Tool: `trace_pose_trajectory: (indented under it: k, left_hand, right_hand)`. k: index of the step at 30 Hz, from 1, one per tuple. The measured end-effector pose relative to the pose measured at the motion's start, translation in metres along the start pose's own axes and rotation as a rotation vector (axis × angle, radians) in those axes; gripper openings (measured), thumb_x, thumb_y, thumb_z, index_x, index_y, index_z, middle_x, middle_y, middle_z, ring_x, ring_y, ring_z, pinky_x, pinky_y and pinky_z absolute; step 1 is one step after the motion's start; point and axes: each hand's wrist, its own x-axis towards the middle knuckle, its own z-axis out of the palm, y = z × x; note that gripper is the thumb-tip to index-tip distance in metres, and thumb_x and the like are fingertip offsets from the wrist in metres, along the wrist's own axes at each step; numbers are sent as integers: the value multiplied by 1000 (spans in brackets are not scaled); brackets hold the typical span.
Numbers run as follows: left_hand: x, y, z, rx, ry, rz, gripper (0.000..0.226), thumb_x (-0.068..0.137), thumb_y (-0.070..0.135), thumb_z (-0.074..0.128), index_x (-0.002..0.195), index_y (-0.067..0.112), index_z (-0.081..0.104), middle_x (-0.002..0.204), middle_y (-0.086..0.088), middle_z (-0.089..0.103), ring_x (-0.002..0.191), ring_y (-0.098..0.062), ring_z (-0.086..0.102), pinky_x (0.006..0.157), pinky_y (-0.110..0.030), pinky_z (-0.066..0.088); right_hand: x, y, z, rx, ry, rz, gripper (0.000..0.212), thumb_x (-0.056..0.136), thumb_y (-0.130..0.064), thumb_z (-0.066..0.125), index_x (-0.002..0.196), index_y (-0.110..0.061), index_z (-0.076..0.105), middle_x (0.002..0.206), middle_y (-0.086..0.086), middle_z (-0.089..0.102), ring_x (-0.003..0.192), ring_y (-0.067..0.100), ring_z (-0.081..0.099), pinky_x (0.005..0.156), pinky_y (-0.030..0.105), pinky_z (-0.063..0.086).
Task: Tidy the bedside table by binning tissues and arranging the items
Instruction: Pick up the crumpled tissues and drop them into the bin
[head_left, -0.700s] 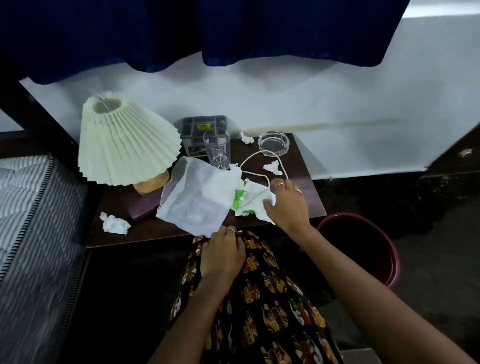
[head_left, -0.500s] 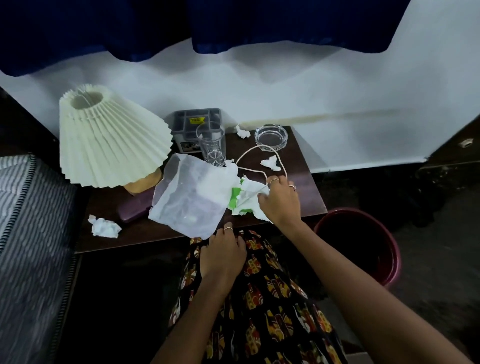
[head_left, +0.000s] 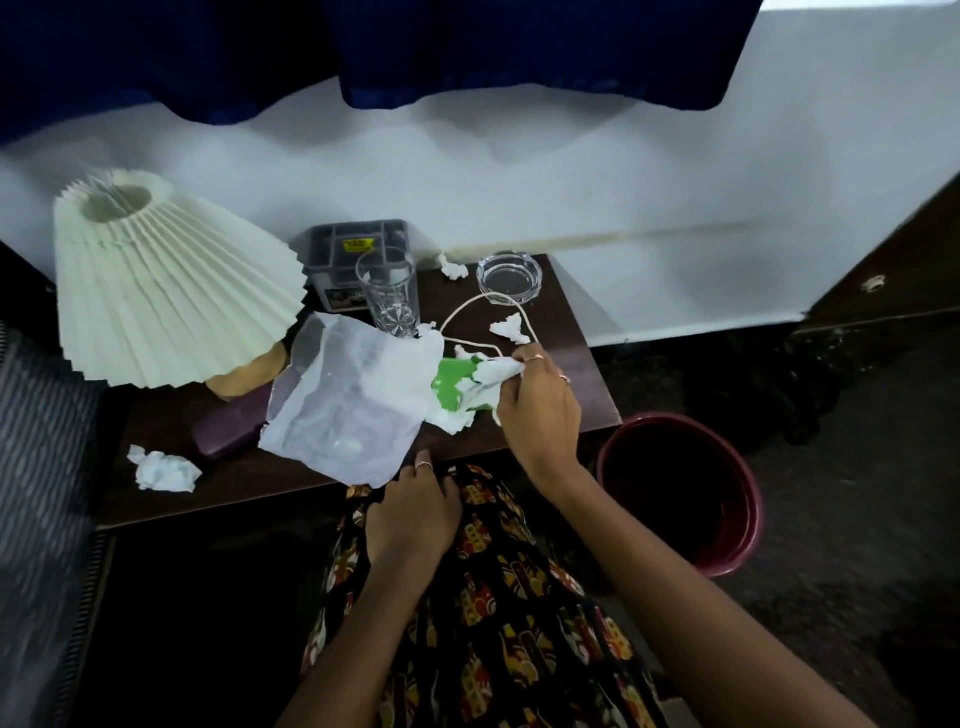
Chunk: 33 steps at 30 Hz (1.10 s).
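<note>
On the dark wooden bedside table (head_left: 582, 332), my right hand (head_left: 540, 405) pinches a crumpled white tissue (head_left: 491, 379) that lies over a green packet (head_left: 454, 382). My left hand (head_left: 413, 512) rests at the table's front edge, fingers curled, touching the lower corner of a large white paper bag (head_left: 353, 400). More crumpled tissues lie at the front left (head_left: 163, 470), at the back by the wall (head_left: 452, 269) and near the cord (head_left: 509, 328). A dark red bin (head_left: 737, 519) stands on the floor to the right.
A pleated cream lamp (head_left: 161, 291) leans at the left, its cord (head_left: 467, 312) looping across the table. A drinking glass (head_left: 389, 296), a grey organiser box (head_left: 337, 249), a glass ashtray (head_left: 509, 273) and a purple case (head_left: 228, 431) also sit there. A mattress (head_left: 31, 467) borders the left.
My right hand has closed its fingers on the tissue over the green packet and lifted its edge. The left hand stays at the paper bag's corner. The camera has shifted slightly.
</note>
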Motion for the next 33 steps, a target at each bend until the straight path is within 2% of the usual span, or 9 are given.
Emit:
trace_pose_trajectory:
  k: [5, 8, 14, 17, 20, 23, 26, 29, 33]
  left_hand:
    - [-1, -1, -2, 29, -30, -21, 60, 97, 43, 29, 150, 16, 20, 145, -4, 45, 129, -23, 46, 94, -42, 42]
    - [-3, -4, -2, 40, -45, -13, 61, 96, 40, 31, 151, 16, 17, 144, -5, 45, 127, -24, 47, 93, -43, 43]
    - [-6, -7, -2, 105, -107, -11, 66, 96, 40, 34, 152, 20, 6, 149, -6, 36, 126, -27, 45, 92, -40, 43]
    - [-8, -3, -3, 113, -125, -29, 68, 95, 40, 36, 153, 21, 5, 153, -7, 32, 129, -28, 42, 96, -41, 40]
    - [-11, 1, -1, 121, -115, -53, 68, 95, 39, 35, 153, 21, 4, 153, -6, 31, 129, -28, 42, 95, -40, 40]
    - [-10, 3, -1, 125, -118, -70, 68, 96, 40, 35, 153, 22, 3, 155, -4, 27, 131, -28, 41, 95, -40, 40]
    - [-13, 1, 0, 131, -124, -70, 67, 97, 42, 36, 152, 25, 3, 156, -2, 25, 131, -27, 42, 95, -42, 41]
    - [-22, -6, 3, 124, -107, -80, 66, 97, 45, 36, 152, 26, 5, 155, 0, 27, 130, -26, 45, 95, -44, 42]
    - [-30, -22, 1, 98, -45, -137, 57, 98, 43, 35, 150, 26, 17, 144, -3, 44, 120, -27, 53, 92, -45, 44]
  right_hand:
    - [20, 12, -27, 238, 27, 128, 30, 84, 2, 44, 108, -14, 52, 93, 14, 66, 85, 31, 63, 69, 37, 53]
    - [25, 32, -43, 495, 15, 244, 38, 80, 12, 44, 104, -12, 60, 90, 5, 67, 78, 14, 65, 61, 15, 49]
    - [22, 74, -76, 863, 20, 426, 26, 73, 19, 47, 86, 9, 67, 86, 21, 65, 80, 28, 58, 73, 40, 45]
    - [19, 112, -90, 765, 69, 520, 12, 81, -1, 57, 74, 3, 66, 78, 18, 62, 73, 24, 55, 66, 38, 42]
    - [11, 164, -103, 565, 5, 676, 21, 82, -18, 56, 78, 1, 64, 79, 16, 59, 58, 12, 58, 62, 33, 44]
    - [2, 205, -105, 544, -138, 750, 24, 84, -27, 55, 85, -5, 66, 83, 11, 61, 67, 11, 63, 65, 26, 49]
    - [-4, 232, -92, 440, -197, 859, 44, 89, -40, 55, 97, 3, 62, 92, 17, 62, 85, 28, 62, 84, 40, 50]
    - [-9, 248, -79, 219, -227, 896, 34, 87, -18, 56, 93, 15, 60, 79, 20, 56, 70, 29, 53, 67, 36, 42]
    - [-10, 249, -70, 15, -297, 852, 21, 85, -9, 57, 87, 9, 65, 87, 22, 62, 77, 31, 56, 65, 32, 39]
